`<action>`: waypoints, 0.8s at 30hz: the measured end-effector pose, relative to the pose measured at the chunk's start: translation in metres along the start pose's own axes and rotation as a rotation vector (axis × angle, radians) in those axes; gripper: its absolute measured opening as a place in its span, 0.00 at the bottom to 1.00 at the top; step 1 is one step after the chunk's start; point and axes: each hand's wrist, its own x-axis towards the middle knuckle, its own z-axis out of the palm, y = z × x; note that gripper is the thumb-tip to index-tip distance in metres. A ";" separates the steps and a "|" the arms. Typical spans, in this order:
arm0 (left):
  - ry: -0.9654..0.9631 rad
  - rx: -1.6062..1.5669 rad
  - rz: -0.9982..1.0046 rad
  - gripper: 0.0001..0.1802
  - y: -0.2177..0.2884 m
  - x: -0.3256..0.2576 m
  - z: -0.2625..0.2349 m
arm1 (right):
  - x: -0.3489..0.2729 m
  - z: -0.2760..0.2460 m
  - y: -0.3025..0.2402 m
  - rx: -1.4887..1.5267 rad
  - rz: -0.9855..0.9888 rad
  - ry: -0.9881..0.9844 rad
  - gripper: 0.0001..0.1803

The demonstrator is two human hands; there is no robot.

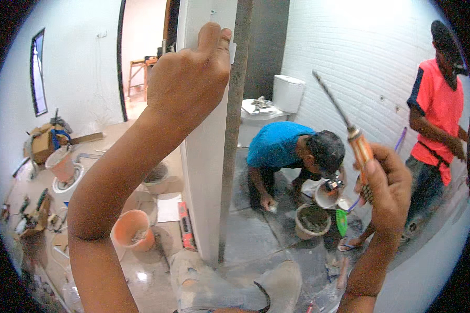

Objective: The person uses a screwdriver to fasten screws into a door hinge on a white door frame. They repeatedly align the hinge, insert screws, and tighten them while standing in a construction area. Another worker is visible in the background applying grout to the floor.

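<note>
My left hand (189,75) is raised to the end face of a white wall (201,172), its fingers bent. A small white flat piece (232,52) sticks out beside its fingertips, which seem to pinch it against the wall edge; most of it is hidden. Just above the knuckles, a small metal spot (212,12) shows on the wall face. In my right hand (386,182) is a screwdriver (359,148) with an orange striped handle. Its long dark shaft points up and left, away from the wall, touching nothing.
A person in a blue shirt (279,146) crouches on grey tiles beside a bucket of mortar (312,221). Another person in a red shirt (436,104) stands at right. Behind is a white toilet (288,94). An orange bucket (134,229) and red spirit level (186,227) are below left.
</note>
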 end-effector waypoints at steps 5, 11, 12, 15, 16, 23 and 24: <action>-0.009 -0.106 0.196 0.08 -0.013 -0.031 -0.007 | -0.053 0.031 0.085 0.463 0.453 -0.178 0.16; -1.052 -1.171 -0.357 0.18 0.068 -0.245 -0.039 | -0.138 0.085 0.169 0.803 0.776 -0.300 0.18; -1.382 -1.226 -0.498 0.25 0.090 -0.293 -0.051 | -0.152 0.091 0.177 0.814 0.833 -0.311 0.18; -1.920 -1.474 -0.591 0.24 0.139 -0.419 -0.086 | -0.189 0.107 0.191 0.878 0.974 -0.370 0.19; -2.039 -1.728 -0.941 0.21 0.150 -0.450 -0.101 | -0.200 0.113 0.192 0.901 1.005 -0.392 0.18; -1.580 -1.478 -1.503 0.16 0.130 -0.417 -0.094 | -0.248 0.147 0.192 0.916 1.116 -0.486 0.17; -1.543 -1.230 -1.307 0.15 0.111 -0.385 -0.080 | -0.251 0.150 0.189 0.936 1.114 -0.503 0.16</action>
